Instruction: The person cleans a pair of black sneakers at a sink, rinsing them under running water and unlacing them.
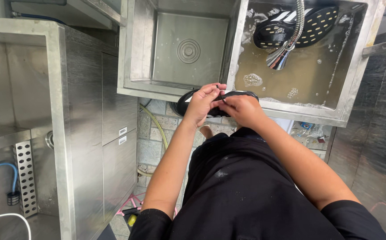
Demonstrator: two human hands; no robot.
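Both hands are working on one black shoe, which is being held at the front rim of a double steel sink, right where the divider between the two basins meets that rim. The left hand is curling its fingers over the top of the shoe, clenching around it near its middle. The right hand is gripping the same shoe from the other side, its fingertips pinching at the shoe's upper edge just beside the left hand's; the two hands are touching or nearly touching.

A second black shoe is lying sole up in the right basin, near that basin's back edge, showing yellowish dots on its sole and white stripes on its side. So there are two shoes in all. This basin is holding murky brown water with a few patches of foam. One flexible metal faucet hose is hanging over it, with its spray head hanging above the water.

The left basin is standing dry, with one round drain at its centre.
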